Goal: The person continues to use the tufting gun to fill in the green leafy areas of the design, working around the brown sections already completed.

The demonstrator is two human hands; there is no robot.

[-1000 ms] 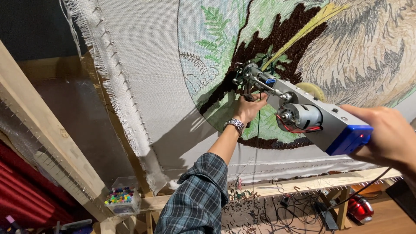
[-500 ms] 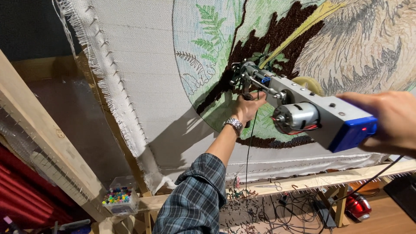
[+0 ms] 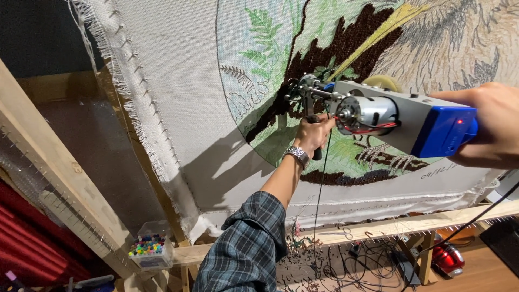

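Against one stretched cloth (image 3: 178,81), one tufting gun (image 3: 378,116): left hand (image 3: 313,135) clenches its front handle, right hand (image 3: 486,127) (partly out of view) grips the blue rear.

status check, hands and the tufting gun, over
Left hand shut on tufting gun front handle. Right hand grips its blue rear. Gun tip at the brown patch on the cloth. Nothing in the way.

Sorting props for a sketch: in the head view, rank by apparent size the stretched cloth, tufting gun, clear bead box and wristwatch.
1. stretched cloth
2. tufting gun, though nearness to the camera enlarges it
3. clear bead box
4. wristwatch
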